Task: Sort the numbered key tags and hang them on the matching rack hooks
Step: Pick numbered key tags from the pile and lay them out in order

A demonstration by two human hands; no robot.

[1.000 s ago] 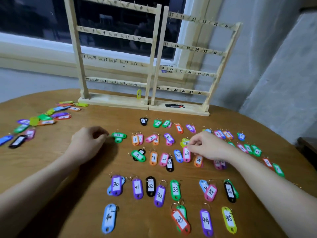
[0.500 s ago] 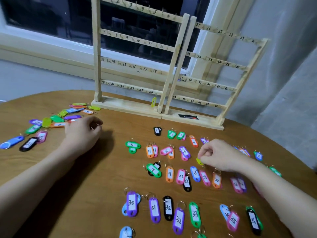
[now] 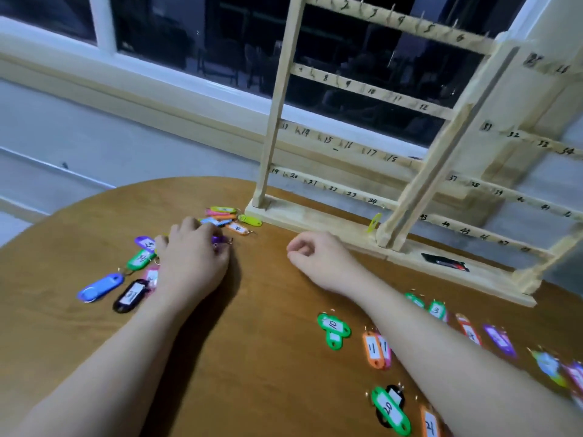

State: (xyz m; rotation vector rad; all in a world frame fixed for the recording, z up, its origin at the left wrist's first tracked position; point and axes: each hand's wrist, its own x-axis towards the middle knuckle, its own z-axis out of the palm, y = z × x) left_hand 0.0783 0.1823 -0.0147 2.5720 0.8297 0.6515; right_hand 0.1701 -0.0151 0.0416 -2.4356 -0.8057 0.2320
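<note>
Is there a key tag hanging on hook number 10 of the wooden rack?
No: the hook by the 10 on the wooden rack is bare, and the green tag marked 10 lies on the table.

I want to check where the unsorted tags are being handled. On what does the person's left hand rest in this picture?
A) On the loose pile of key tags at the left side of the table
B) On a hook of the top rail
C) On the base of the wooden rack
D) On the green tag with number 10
A: the left hand lies over the loose pile of key tags, far from the wooden rack and the green tag 10.
</note>
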